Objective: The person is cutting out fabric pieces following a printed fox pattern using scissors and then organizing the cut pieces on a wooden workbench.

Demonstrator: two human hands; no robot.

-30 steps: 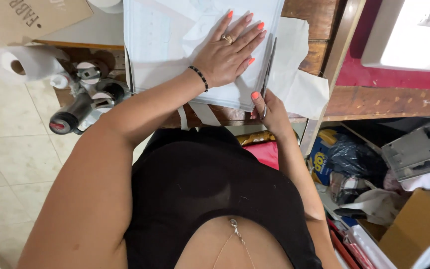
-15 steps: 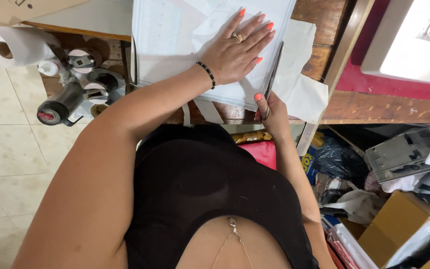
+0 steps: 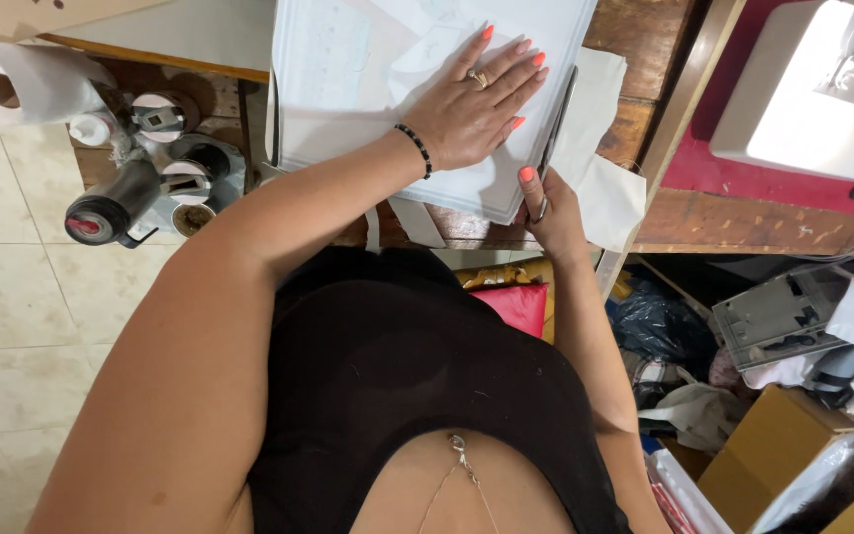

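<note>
My left hand [image 3: 476,104] lies flat, fingers spread, pressing down a stack of white fabric and paper [image 3: 348,89] on a wooden table [image 3: 644,129]. My right hand [image 3: 546,208] grips the handles of a pair of scissors [image 3: 555,129] whose blades run along the right edge of the white stack. Loose white fabric pieces [image 3: 605,178] lie just right of the scissors.
A toilet paper roll [image 3: 27,84] and several thread spools and cones [image 3: 150,183] sit at the left. A white sewing machine [image 3: 822,89] on a red mat stands at the right. Cardboard boxes [image 3: 783,445], bags and clutter fill the floor at lower right.
The view has shifted slightly. My left hand stays flat on the stack, and the scissors have advanced a little farther along the stack's right edge.
</note>
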